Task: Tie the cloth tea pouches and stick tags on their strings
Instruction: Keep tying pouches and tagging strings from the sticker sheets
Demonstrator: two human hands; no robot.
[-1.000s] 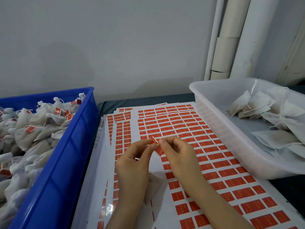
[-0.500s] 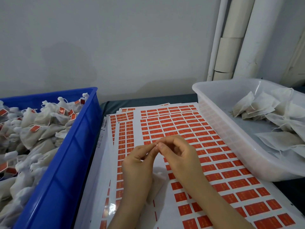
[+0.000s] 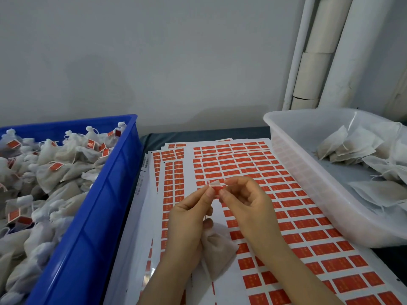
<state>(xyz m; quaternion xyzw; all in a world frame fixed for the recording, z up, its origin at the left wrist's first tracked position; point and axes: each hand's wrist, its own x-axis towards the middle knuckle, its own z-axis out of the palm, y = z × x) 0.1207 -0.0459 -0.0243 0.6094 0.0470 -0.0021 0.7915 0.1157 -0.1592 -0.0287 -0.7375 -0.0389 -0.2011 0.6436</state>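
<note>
Tag was pinched between both hands above the sticker sheets.
The left hand gripped its left edge between thumb and forefinger, and the right hand pinched its right edge, other fingers loosely curled; a white corner showed at its top. A cloth pouch sat under the left palm, on the sheets. A blue crate of tagged pouches stood left of the sheets; a clear tub of untagged ones stood right of them.
</note>
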